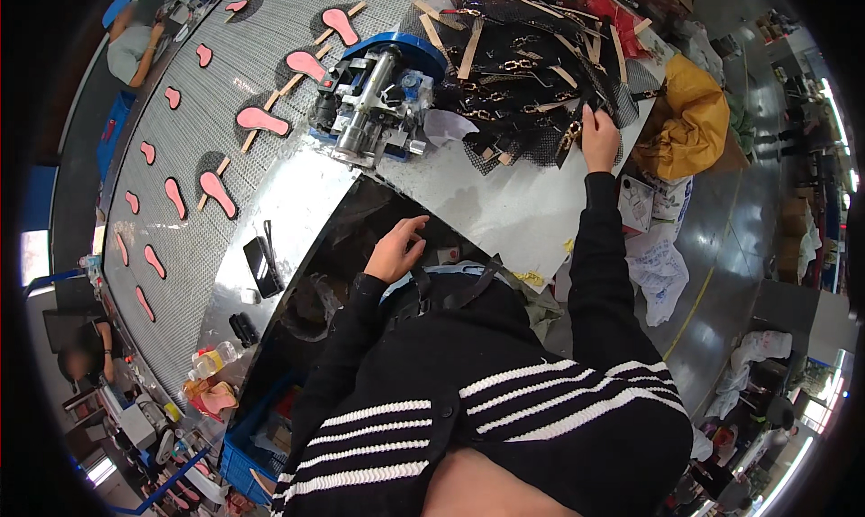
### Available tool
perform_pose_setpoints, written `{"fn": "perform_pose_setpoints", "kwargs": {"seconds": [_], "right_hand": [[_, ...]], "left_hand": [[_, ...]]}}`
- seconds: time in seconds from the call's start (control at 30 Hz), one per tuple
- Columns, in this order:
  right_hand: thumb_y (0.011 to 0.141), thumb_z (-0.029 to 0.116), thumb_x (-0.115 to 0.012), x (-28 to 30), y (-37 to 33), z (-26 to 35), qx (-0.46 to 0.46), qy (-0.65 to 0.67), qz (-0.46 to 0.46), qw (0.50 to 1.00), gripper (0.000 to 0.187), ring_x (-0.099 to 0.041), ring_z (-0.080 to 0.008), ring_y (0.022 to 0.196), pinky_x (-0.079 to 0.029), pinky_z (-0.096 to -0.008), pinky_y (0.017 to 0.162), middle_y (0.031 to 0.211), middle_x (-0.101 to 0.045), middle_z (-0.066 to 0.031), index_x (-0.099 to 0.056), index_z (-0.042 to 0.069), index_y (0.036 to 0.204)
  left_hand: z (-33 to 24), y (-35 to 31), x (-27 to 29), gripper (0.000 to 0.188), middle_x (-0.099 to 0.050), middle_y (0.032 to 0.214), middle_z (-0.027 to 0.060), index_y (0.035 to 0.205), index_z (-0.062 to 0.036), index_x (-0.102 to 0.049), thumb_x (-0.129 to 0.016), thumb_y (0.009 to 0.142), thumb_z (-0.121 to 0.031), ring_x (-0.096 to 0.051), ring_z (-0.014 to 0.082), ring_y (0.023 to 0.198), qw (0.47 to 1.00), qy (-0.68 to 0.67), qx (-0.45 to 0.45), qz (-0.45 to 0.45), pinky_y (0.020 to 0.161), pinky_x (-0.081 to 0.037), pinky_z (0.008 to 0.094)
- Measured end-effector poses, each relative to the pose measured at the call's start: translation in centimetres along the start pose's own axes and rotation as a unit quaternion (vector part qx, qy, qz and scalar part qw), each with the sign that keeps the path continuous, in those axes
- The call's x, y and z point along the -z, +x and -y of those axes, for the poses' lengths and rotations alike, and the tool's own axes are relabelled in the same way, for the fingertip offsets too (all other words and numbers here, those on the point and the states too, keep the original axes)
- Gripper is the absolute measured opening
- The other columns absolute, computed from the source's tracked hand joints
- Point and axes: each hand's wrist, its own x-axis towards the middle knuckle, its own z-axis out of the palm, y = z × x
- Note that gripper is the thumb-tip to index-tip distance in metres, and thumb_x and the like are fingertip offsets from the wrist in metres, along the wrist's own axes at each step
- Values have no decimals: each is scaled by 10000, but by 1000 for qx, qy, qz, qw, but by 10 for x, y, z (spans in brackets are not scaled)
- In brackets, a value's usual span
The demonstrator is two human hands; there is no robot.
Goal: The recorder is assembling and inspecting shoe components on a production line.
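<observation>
My right hand (pixel 599 140) reaches over the right side of a heap and pinches a black strap with a gold chain buckle (pixel 569 136). The heap of black strap pieces (pixel 518 76) carries gold chain links and wooden sticks, and lies on the metal table (pixel 505 202). My left hand (pixel 396 249) rests in front of my body, near the table's inner edge, fingers loosely bent and apart, holding nothing I can see. Left of the heap stands a metal machine (pixel 365 103) with a blue rounded cover (pixel 396 44).
A mesh conveyor belt (pixel 194 94) carries several pink sole-shaped pieces (pixel 263 121), some beside wooden sticks. On its metal edge lie a phone (pixel 262 267) and a bottle (pixel 213 362). A blue crate (pixel 248 454) stands below. A yellow sack (pixel 689 116) stands right. People work beyond the belt.
</observation>
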Motion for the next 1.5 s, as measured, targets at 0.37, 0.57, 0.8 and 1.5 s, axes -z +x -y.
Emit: {"fn": "perform_pose_setpoints", "kwargs": {"seconds": [0.37, 0.57, 0.8, 1.5], "right_hand": [[883, 102, -721, 69, -75, 106, -145, 561, 174, 796, 219, -420, -35, 409, -306, -208, 355, 663, -548, 24, -591, 46, 1050], [861, 27, -721, 70, -131, 146, -132, 612, 354, 695, 287, -452, -41, 418, -338, -205, 358, 713, -589, -14, -539, 16, 1082], [862, 33, -722, 73, -121, 125, -109, 571, 404, 707, 256, -461, -33, 457, -328, -193, 386, 744, -627, -33, -536, 27, 1037], [941, 371, -658, 4, -89, 163, 117, 492, 403, 763, 581, -498, -200, 1279, -381, -326, 1063, 1371, -543, -157, -512, -2, 1361]], "left_hand": [[-110, 54, -8, 586, -535, 1281, 174, 1363, -72, -486, -702, 820, -106, -510, 338, 1206, 973, 26, -180, -143, 1028, -418, 387], [-91, 54, -22, 562, -617, 1134, 197, 1346, -49, -482, -702, 834, -122, -582, 383, 1072, 993, -32, -102, -42, 886, -478, 409], [-89, 40, -7, 387, -657, 875, 187, 1301, -59, -493, -604, 937, -132, -651, 359, 782, 991, -102, -86, 3, 681, -497, 388], [-100, 17, 62, 109, -422, 1522, 25, 808, -180, -730, -664, 781, -98, -278, 263, 1463, 905, 280, -318, -43, 1206, -174, 532]]}}
